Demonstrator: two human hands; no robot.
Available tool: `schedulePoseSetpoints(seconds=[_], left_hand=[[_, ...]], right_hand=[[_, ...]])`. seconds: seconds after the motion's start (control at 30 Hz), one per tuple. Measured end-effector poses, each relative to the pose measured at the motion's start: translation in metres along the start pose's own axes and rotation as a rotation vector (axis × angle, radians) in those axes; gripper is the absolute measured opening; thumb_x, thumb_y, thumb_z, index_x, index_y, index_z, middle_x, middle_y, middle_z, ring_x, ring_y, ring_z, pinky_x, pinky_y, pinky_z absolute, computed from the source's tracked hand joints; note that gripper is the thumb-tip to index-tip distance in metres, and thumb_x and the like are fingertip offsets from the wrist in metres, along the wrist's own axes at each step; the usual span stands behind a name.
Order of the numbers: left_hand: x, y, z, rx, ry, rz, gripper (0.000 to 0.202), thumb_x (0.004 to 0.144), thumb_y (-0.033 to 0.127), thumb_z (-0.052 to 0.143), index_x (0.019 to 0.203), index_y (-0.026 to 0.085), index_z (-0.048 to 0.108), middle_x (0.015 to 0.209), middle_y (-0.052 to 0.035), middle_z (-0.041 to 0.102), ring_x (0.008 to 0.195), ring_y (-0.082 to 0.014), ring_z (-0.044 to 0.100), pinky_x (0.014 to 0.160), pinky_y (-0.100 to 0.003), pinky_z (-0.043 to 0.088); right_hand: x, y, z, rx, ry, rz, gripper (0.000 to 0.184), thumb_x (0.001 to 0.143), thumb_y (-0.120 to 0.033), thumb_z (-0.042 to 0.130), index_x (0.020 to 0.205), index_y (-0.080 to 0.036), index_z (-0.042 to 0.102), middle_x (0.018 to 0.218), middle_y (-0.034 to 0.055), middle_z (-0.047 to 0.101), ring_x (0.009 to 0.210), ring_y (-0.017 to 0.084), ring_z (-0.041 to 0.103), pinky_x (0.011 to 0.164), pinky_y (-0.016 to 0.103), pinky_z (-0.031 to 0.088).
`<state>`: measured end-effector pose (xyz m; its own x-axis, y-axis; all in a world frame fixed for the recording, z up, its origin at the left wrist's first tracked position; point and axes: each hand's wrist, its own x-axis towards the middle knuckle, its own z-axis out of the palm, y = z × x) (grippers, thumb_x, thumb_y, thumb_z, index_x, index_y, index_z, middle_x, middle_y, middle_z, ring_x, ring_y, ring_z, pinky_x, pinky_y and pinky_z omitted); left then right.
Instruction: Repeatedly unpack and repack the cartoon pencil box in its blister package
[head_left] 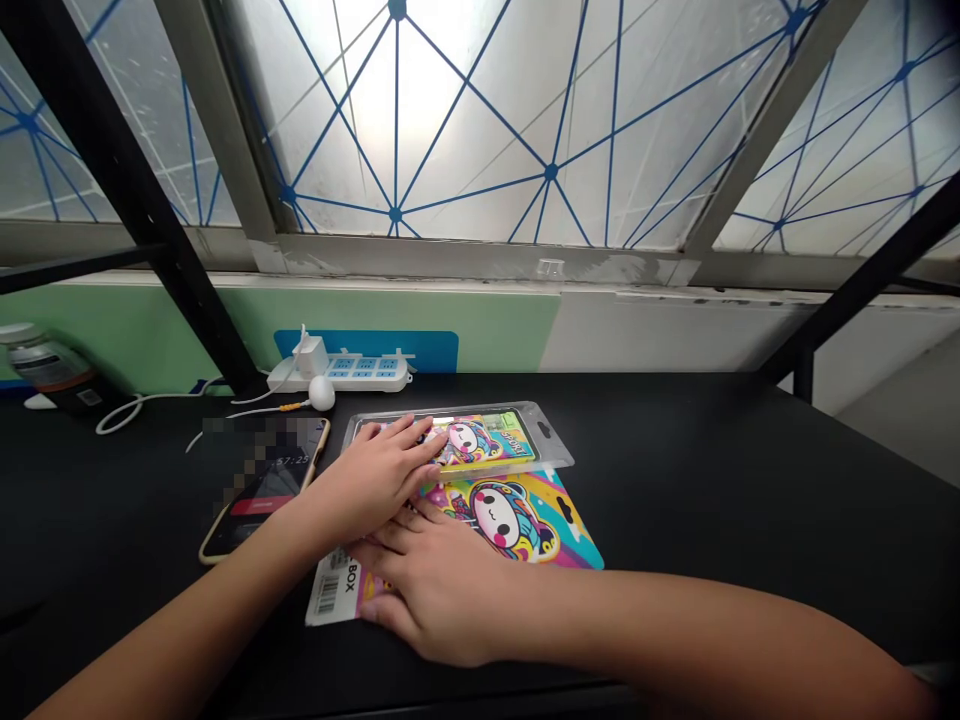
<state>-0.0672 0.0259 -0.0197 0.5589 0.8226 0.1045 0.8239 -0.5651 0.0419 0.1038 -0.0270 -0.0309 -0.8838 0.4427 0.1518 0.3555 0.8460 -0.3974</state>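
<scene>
Head view: left hand point(373, 478) spread flat, fingertips resting on clear plastic blister pack point(487, 440); right hand point(439, 585) spread and pressed on printed cartoon card point(517, 520), centre of frame.

Left hand point(371, 480): flat on a clear plastic blister pack point(551, 440) enclosing a colourful cartoon card point(480, 445). Right hand point(439, 590): flat on a loose cartoon-printed backing card point(517, 525), barcode at near left. Also on black table point(712, 480): smartphone point(259, 500), left; white power strip point(337, 372), far.
</scene>
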Motion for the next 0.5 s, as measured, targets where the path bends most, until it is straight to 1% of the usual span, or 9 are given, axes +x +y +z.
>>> schedulePoseSetpoints(seconds=[0.1, 0.2, 0.23, 0.3, 0.33, 0.4, 0.47, 0.5], left_hand=[[0.0, 0.0, 0.001, -0.05, -0.021, -0.013, 0.048, 0.108, 0.033, 0.033, 0.155, 0.03, 0.043, 0.164, -0.0079, 0.037, 0.152, -0.0376, 0.03, 0.111, -0.063, 0.036], [-0.001, 0.003, -0.001, -0.096, -0.046, -0.041, 0.049, 0.109, 0.034, 0.03, 0.156, 0.029, 0.041, 0.166, -0.0081, 0.035, 0.154, -0.0374, 0.026, 0.115, -0.065, 0.031], [-0.001, 0.003, -0.002, -0.105, -0.054, -0.048, 0.05, 0.109, 0.035, 0.03, 0.157, 0.029, 0.04, 0.166, -0.0081, 0.034, 0.154, -0.0371, 0.025, 0.116, -0.065, 0.029], [-0.002, 0.004, -0.005, -0.119, -0.063, -0.056, 0.05, 0.109, 0.037, 0.029, 0.157, 0.028, 0.039, 0.166, -0.0076, 0.033, 0.155, -0.0362, 0.024, 0.118, -0.064, 0.028], [-0.002, 0.004, -0.007, -0.123, -0.065, -0.058, 0.05, 0.109, 0.037, 0.028, 0.157, 0.028, 0.039, 0.166, -0.0072, 0.033, 0.155, -0.0357, 0.024, 0.118, -0.063, 0.028], [-0.003, 0.003, -0.009, -0.124, -0.074, -0.04, 0.051, 0.108, 0.038, 0.032, 0.158, 0.029, 0.037, 0.167, -0.0064, 0.032, 0.155, -0.0349, 0.024, 0.118, -0.061, 0.028], [-0.004, 0.002, -0.009, -0.116, -0.085, -0.021, 0.053, 0.107, 0.037, 0.037, 0.159, 0.029, 0.034, 0.168, -0.0059, 0.03, 0.155, -0.0342, 0.024, 0.119, -0.059, 0.028], [-0.004, 0.001, -0.009, -0.111, -0.085, -0.019, 0.054, 0.106, 0.037, 0.037, 0.16, 0.029, 0.034, 0.168, -0.0056, 0.029, 0.155, -0.0339, 0.024, 0.119, -0.059, 0.028]], right_hand=[[0.003, -0.001, -0.002, -0.025, 0.023, 0.024, 0.048, 0.105, -0.041, 0.045, 0.142, -0.013, 0.055, 0.152, 0.0164, 0.054, 0.15, 0.027, 0.034, 0.122, 0.045, 0.027], [0.005, 0.001, -0.002, -0.037, 0.046, -0.013, 0.042, 0.101, -0.038, 0.052, 0.133, -0.012, 0.062, 0.144, 0.0168, 0.061, 0.142, 0.029, 0.045, 0.114, 0.042, 0.038], [0.005, 0.003, -0.002, -0.042, 0.056, -0.028, 0.039, 0.1, -0.037, 0.055, 0.128, -0.012, 0.064, 0.139, 0.0165, 0.065, 0.136, 0.028, 0.051, 0.11, 0.04, 0.043], [0.006, 0.007, -0.003, -0.058, 0.094, -0.075, 0.027, 0.099, -0.031, 0.055, 0.112, -0.013, 0.069, 0.118, 0.0134, 0.074, 0.114, 0.025, 0.065, 0.098, 0.036, 0.049], [0.006, 0.01, -0.004, -0.069, 0.135, -0.11, 0.023, 0.099, -0.027, 0.052, 0.103, -0.014, 0.07, 0.106, 0.0113, 0.076, 0.101, 0.023, 0.068, 0.092, 0.034, 0.051], [0.006, 0.017, -0.011, -0.097, 0.262, -0.196, 0.027, 0.1, -0.021, 0.045, 0.091, -0.015, 0.069, 0.09, 0.0088, 0.075, 0.084, 0.02, 0.067, 0.084, 0.032, 0.052], [0.005, 0.028, -0.023, -0.152, 0.389, -0.252, 0.029, 0.1, -0.019, 0.041, 0.088, -0.017, 0.067, 0.084, 0.0088, 0.073, 0.081, 0.02, 0.064, 0.08, 0.033, 0.051], [0.003, 0.036, -0.031, -0.192, 0.423, -0.239, 0.029, 0.1, -0.02, 0.041, 0.087, -0.017, 0.067, 0.083, 0.009, 0.072, 0.08, 0.02, 0.063, 0.078, 0.034, 0.05]])
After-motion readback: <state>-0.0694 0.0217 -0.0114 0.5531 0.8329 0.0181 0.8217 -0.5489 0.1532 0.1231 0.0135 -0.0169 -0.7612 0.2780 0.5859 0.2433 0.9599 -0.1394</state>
